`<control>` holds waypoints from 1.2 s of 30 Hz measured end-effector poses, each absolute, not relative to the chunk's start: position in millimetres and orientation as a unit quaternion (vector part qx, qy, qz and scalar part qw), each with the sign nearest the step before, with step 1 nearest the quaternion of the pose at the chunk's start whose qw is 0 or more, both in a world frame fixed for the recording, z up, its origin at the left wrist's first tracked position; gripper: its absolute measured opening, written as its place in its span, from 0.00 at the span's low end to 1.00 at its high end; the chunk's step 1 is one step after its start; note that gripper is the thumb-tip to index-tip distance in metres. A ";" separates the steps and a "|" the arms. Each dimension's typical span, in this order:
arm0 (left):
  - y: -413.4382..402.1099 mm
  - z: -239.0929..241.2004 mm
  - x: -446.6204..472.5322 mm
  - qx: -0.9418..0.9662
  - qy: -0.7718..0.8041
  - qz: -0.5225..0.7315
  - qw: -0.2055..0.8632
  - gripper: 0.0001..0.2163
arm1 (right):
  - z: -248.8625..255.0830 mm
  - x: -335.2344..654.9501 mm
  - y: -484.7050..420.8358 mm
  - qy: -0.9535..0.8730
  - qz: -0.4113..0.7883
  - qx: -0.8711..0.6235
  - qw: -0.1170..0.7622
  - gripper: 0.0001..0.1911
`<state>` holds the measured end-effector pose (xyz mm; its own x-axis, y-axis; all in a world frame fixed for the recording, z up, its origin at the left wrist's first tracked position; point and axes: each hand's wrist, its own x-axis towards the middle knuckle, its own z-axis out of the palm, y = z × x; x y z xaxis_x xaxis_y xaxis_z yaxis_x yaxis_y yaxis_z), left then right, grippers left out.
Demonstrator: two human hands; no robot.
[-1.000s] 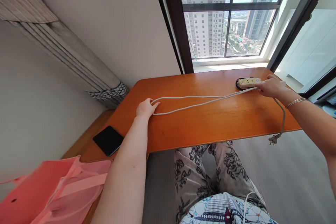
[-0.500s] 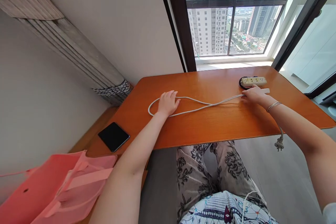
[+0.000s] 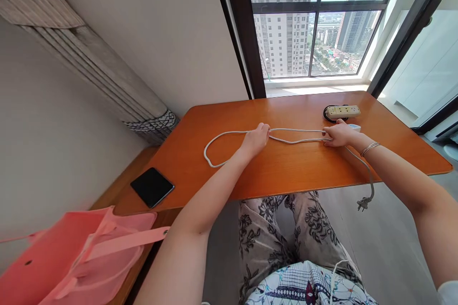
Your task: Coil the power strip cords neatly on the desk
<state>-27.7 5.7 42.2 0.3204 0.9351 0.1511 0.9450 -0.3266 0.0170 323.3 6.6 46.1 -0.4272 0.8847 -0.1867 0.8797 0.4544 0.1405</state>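
A long white cord [image 3: 214, 145] lies in a loop on the orange-brown table [image 3: 286, 171]. My left hand [image 3: 256, 139] is closed around it near the middle, with the loop's rounded end to the left. Two strands run across to my right hand [image 3: 338, 134], whose fingers are pinched on them. A white block [image 3: 354, 127] shows just behind that hand, partly hidden; it looks like the end of a power strip. From beneath my right wrist the cord runs over the table's front edge, and its plug [image 3: 364, 203] hangs there.
A cream power strip [image 3: 342, 112] with a coiled black cord sits at the back right. On the left are a black tablet [image 3: 152, 187] and an open pink bag [image 3: 82, 257]. Behind the table stand a window [image 3: 315, 43] and a curtain [image 3: 107, 71].
My left hand has moved right along the cord and closed on it. The two strands now run nearly parallel between my hands. The hanging plug has shifted left.
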 end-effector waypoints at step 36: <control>18.1 56.5 14.7 -0.826 -0.553 -0.080 0.075 0.17 | 73.6 274.7 -37.9 0.801 -0.124 0.570 0.138 0.13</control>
<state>14.7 18.1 56.5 0.3749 0.9017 0.2155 0.9258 -0.3764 -0.0357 274.7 -37.9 73.6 -0.3126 0.8784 -0.3616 0.9466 0.3196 -0.0419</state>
